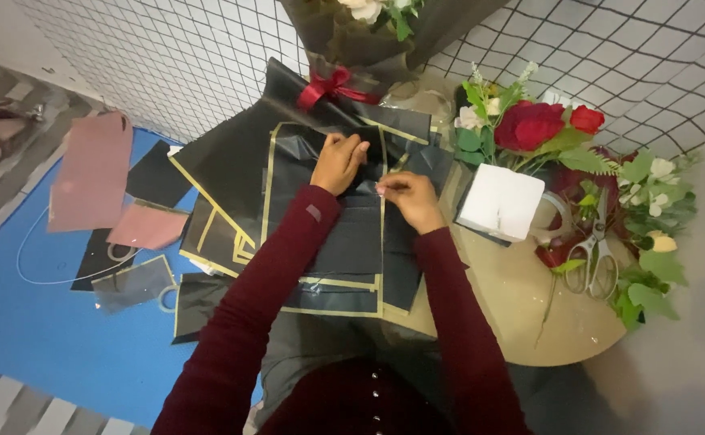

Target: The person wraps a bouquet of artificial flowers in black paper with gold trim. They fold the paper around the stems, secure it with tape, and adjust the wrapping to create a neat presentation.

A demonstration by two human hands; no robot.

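1. Where the round wooden table (522, 314) meets the person's lap, a stack of black wrapping sheets with gold borders (344, 242) lies spread, its lower gold edge just above the near rim of the table.
2. The left hand (338, 163) is curled, fingertips pinching the top sheet at a crease near its upper gold edge.
3. The right hand (410, 197) sits just beside it, thumb and forefinger pinched on the same sheet along the vertical gold border; the two hands are close but apart.
4. More black sheets (215, 234) overhang the table's left edge, above a blue floor mat (38, 322) where pink sheets (95, 173) and a thin wire loop (34, 266) lie.
5. Right of the hands, a white block (501, 201) stands near, with red roses (534, 125) behind it.
6. Scissors (594, 254) lie at the table's right edge among green leaves (651, 274).
7. A dark wrapped bouquet with a red ribbon (332, 84) lies at the far edge, against a wire grid (175, 56).
8. Bare tabletop shows only at the near right, below the white block.
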